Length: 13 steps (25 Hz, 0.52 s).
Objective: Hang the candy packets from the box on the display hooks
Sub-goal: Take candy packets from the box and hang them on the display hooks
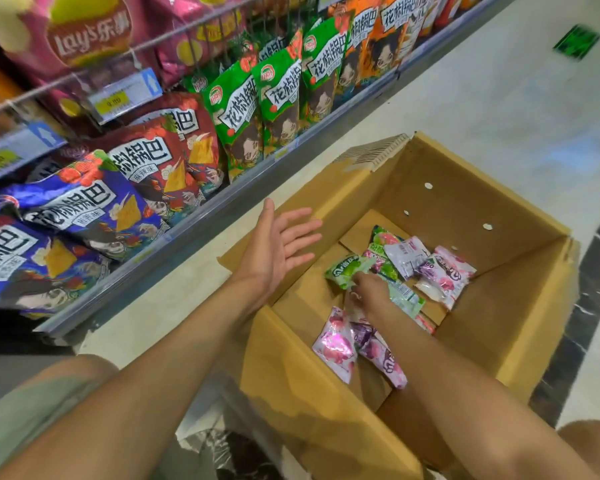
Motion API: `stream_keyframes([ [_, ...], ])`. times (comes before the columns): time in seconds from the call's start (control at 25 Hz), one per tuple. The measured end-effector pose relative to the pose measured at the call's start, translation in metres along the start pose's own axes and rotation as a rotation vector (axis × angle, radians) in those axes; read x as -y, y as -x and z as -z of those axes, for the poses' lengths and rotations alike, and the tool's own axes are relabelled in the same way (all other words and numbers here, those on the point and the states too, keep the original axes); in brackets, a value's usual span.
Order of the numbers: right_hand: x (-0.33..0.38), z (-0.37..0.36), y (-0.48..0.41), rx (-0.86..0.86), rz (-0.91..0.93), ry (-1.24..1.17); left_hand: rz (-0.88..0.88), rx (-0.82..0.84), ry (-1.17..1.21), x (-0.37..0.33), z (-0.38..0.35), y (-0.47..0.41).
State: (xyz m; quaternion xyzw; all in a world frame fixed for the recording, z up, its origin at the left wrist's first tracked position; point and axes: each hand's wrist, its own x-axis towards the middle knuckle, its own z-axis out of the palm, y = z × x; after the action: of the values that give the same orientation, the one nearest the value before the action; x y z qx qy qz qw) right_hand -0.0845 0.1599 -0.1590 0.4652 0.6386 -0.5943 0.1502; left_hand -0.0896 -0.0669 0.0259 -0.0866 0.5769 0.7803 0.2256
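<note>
Inside the cardboard box [520, 306], the right hand [369, 292] is curling its fingers among the candy packets [444, 271]; whether it is pinching one, I cannot tell. Over the box's left flap, the left hand [278, 251] is hovering, fingers spread. Pinching just one packet by its top edge is probably working best.

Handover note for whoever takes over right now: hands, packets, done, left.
Left hand: open, empty, over the left rim of the box.
Right hand: down in the box on a green packet; unclear whether it holds it.
Packets: several lie loose on the box floor, pink packets nearest the person.
Done: nothing visibly hung; hooks not in view.
Left: lift the packets out and hang them all.
</note>
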Motion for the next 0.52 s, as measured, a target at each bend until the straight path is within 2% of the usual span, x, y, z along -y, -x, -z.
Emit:
stream_keyframes([
  [0.08,0.025,0.019,0.017,0.016,0.131,0.067,0.010,0.042,-0.036,0.003,-0.003,-0.003],
  [0.16,0.051,0.041,0.040,0.101,0.202,0.108,0.019,0.082,-0.158,0.007,-0.009,-0.005],
  [0.28,0.090,0.069,0.076,0.341,0.343,0.190,0.018,0.121,-0.452,0.013,-0.014,-0.003],
  [0.36,0.112,0.077,0.105,0.518,0.476,0.351,0.011,0.185,-0.568,0.014,-0.018,0.000],
  [0.44,0.125,0.081,0.131,0.645,0.552,0.430,0.053,0.249,-0.551,0.015,-0.019,-0.001],
  [0.52,0.128,0.085,0.146,0.688,0.601,0.442,0.122,0.292,-0.480,0.017,-0.018,-0.004],
])
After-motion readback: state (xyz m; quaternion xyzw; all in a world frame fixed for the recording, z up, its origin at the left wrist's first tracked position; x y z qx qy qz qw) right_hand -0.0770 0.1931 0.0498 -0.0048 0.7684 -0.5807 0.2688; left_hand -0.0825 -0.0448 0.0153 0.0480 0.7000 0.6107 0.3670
